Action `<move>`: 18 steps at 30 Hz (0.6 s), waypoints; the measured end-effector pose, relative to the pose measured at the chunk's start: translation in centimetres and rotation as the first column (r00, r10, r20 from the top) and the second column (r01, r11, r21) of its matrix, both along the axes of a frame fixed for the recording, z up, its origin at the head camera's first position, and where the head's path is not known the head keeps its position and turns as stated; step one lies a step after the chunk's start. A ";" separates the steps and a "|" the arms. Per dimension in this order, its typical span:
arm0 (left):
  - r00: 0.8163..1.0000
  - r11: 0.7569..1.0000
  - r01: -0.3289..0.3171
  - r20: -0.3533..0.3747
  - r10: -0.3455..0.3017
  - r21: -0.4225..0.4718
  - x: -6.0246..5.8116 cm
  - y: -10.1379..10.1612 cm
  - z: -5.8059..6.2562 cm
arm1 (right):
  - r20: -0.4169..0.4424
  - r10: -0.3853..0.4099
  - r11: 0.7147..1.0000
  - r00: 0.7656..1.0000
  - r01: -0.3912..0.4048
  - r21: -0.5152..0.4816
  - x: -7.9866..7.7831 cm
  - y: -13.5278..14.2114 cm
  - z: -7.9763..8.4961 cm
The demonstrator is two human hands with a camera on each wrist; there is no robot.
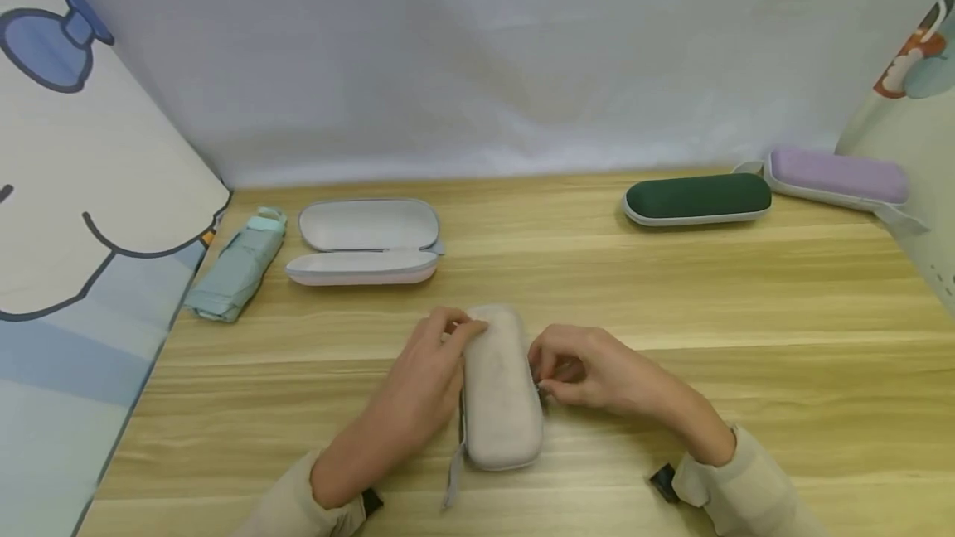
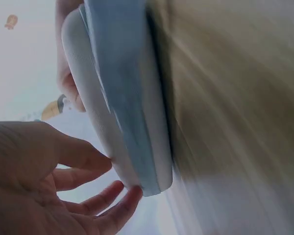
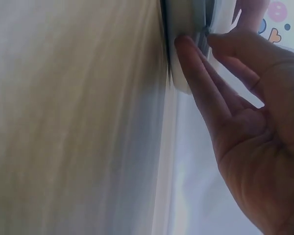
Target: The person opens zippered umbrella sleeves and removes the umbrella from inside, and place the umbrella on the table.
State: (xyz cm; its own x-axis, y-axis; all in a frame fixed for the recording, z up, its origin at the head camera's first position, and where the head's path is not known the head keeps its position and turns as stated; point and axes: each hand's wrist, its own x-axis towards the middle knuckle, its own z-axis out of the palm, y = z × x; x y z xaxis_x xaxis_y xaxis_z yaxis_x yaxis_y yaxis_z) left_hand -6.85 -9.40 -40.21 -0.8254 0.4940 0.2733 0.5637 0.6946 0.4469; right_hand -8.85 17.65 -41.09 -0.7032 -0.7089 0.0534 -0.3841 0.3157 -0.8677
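A pale grey-beige zippered glasses case (image 1: pixel 501 392) lies lengthwise on the table between both hands, its lid down. At its upper left edge, my left hand (image 1: pixel 423 371) steadies it, thumb on the top and fingertips against the side. The left wrist view shows a blue-grey band (image 2: pixel 130 112) running along the case's side. My right hand (image 1: pixel 593 367) is at the right side of the case, thumb and forefinger pinching the small zipper pull (image 1: pixel 539 388); in the right wrist view other fingers touch the case wall (image 3: pixel 180 58). A grey strap (image 1: pixel 454 475) hangs at the lower left.
Behind to the left stands an open pink glasses case (image 1: pixel 361 272) with a pale lining. A folded light green umbrella (image 1: pixel 239 265) lies at the left edge. A dark green case (image 1: pixel 697 199) and a purple case (image 1: pixel 839 176) lie at the back right, before a white cloth (image 1: pixel 485 65).
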 end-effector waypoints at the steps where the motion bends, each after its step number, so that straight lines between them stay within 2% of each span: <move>1: 0.999 1.000 0.003 0.035 -0.004 0.007 0.1 0.1 0.1 | -0.002 0.005 1.000 1.000 -0.005 0.001 0.0 -0.1 0.0; 3: 0.994 1.000 0.007 0.112 -0.007 0.004 0.4 0.3 0.5 | -0.023 0.011 1.000 1.000 -0.011 0.011 0.1 -0.2 0.0; 6: 0.975 0.999 0.012 0.220 -0.004 -0.038 1.0 0.6 1.0 | -0.083 0.012 0.999 0.996 -0.008 0.051 0.2 -0.5 0.1; 8: 0.966 0.996 0.017 0.257 0.005 -0.084 1.6 0.9 1.2 | -0.120 0.008 0.997 0.993 0.001 0.078 0.3 -0.6 0.1; 11: 0.964 0.990 0.025 0.267 0.013 -0.139 2.5 1.3 1.4 | -0.153 -0.001 0.994 0.988 0.017 0.104 0.4 -0.7 0.2; 18: 0.980 0.969 0.051 0.198 -0.002 -0.240 4.8 2.5 1.0 | -0.206 -0.021 0.986 0.978 0.055 0.159 0.7 -0.8 0.5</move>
State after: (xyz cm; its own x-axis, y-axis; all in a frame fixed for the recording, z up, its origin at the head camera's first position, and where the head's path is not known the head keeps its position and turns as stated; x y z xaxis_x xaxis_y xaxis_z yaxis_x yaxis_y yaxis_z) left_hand -2.05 -6.95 -39.17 -0.8363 0.5479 -0.0221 0.5024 0.7817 0.3696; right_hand -8.12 16.81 -40.62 -0.7160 -0.6930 0.0836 -0.5320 0.4642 -0.7081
